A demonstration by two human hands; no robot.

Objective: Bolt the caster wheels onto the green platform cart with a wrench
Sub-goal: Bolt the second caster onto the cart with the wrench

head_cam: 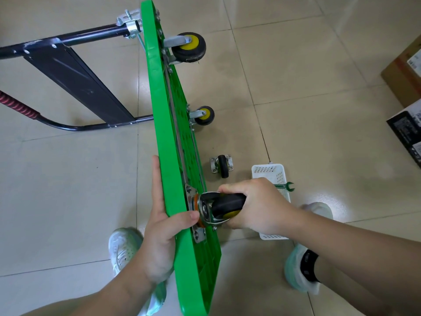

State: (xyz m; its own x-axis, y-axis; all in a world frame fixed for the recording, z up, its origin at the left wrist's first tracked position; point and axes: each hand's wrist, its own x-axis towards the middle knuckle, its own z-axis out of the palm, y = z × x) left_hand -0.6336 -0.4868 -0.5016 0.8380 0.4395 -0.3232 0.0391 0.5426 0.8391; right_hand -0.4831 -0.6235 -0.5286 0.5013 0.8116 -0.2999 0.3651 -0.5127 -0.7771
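Caster wheel (227, 205), black rubber tread on a yellow hub, sat enclosed by the curled fingers of the right hand (257, 204), which gripped it from above and below. Its bright metal swivel fork and flat mounting plate lay against the ribbed underside of the green platform cart (173, 133), near the lower corner. The left hand (164, 226) clamped the moulded plastic deck, with straight fingers flat on the smooth top face and the thumb hooked over the rim just beside the plate. The cart stood on its long edge on glossy tiled floor (68, 190). Two fitted casters (188, 47) projected from the far end. A loose caster (222, 166) lay near a white perforated basket (275, 172), across which rested a green open-ended wrench (286, 186).
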